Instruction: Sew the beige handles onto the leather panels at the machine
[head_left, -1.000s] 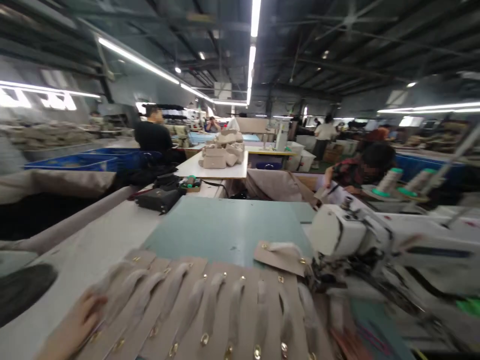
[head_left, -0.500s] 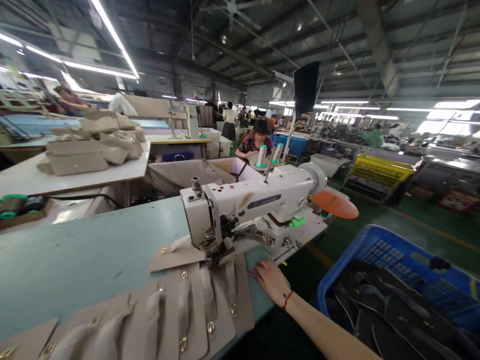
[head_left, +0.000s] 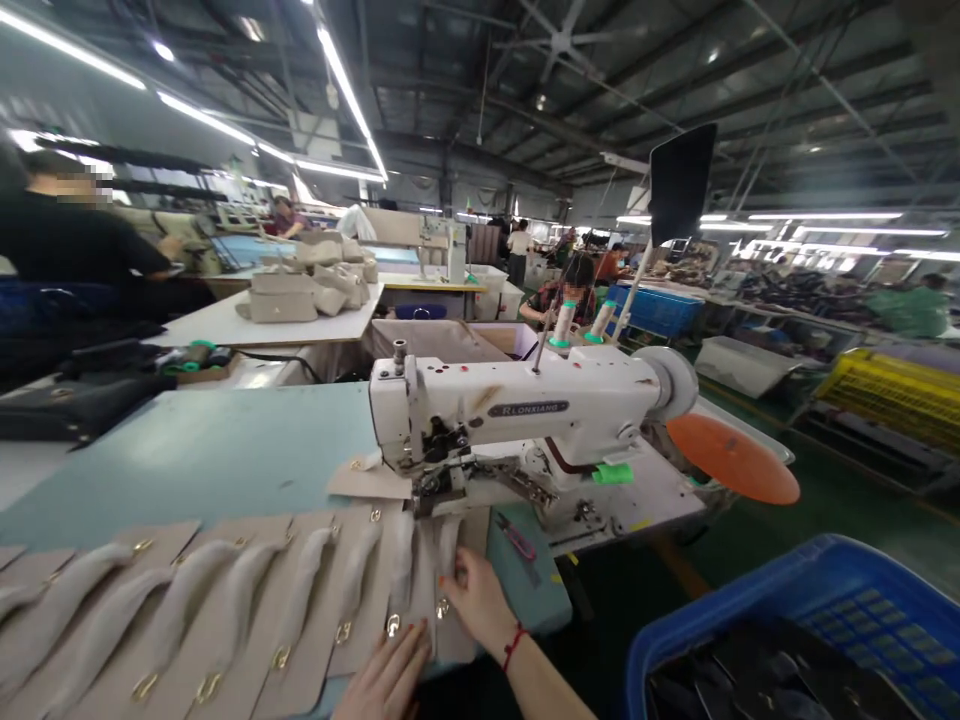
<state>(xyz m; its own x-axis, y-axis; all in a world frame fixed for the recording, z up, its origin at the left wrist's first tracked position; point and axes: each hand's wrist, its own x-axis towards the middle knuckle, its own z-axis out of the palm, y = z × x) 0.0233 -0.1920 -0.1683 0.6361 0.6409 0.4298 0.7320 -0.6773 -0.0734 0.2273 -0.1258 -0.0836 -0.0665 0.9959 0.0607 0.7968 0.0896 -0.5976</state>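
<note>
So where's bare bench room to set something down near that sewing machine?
Bare teal tabletop left of the sewing machine, bordered by the black bag and the row of beige pieces. Crowded: front edge, where left hand and right hand rest on them.

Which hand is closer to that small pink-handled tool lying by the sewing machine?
Right. The right hand rests on the beige panels just below and left of the small pink-handled tool; the left hand is farther off, lower and further left.

Strip lights (head_left: 351, 82) hang above a green floor (head_left: 862, 515).
</note>
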